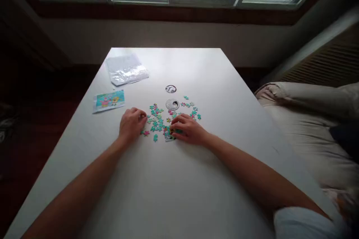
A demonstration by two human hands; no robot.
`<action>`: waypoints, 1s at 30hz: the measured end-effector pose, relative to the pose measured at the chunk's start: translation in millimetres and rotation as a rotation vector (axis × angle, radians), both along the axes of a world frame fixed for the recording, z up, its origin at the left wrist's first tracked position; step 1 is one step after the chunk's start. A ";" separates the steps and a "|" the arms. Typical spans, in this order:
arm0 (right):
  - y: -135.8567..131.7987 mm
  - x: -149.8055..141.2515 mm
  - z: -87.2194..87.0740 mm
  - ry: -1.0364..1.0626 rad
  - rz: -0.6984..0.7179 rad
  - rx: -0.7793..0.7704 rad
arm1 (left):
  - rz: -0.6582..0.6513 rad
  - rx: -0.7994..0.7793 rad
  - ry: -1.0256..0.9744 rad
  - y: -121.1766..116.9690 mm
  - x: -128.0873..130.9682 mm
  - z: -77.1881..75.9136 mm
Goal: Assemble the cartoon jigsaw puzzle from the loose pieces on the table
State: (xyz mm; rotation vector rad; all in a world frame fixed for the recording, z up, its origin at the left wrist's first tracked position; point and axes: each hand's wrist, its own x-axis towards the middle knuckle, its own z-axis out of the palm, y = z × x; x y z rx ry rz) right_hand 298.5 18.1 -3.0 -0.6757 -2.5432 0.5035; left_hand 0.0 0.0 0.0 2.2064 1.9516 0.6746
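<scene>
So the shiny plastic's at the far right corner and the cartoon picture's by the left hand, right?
Not quite: the head view shows the shiny plastic near the far left corner of the table. The cartoon picture is by the left hand.

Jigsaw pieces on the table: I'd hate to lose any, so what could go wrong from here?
The left hand is right beside the loose pieces, so a careless sweep could scatter some.
The right hand partly covers the small patterned rectangle; moving the hand might drag it out of place, or hide a piece from view.
Some pieces lie close to the lower round disc, and one could perhaps slip under its edge unnoticed.
</scene>
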 end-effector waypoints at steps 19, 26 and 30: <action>-2.4 -0.5 5.9 0.013 0.004 0.012 | -0.026 -0.186 0.114 -8.2 6.8 19.1; -3.2 -0.5 6.4 0.011 0.004 0.007 | 0.003 -0.251 0.138 -8.9 -4.5 27.9; -2.7 0.0 5.2 0.014 0.007 0.001 | -0.079 -0.142 0.062 -3.8 -12.2 24.7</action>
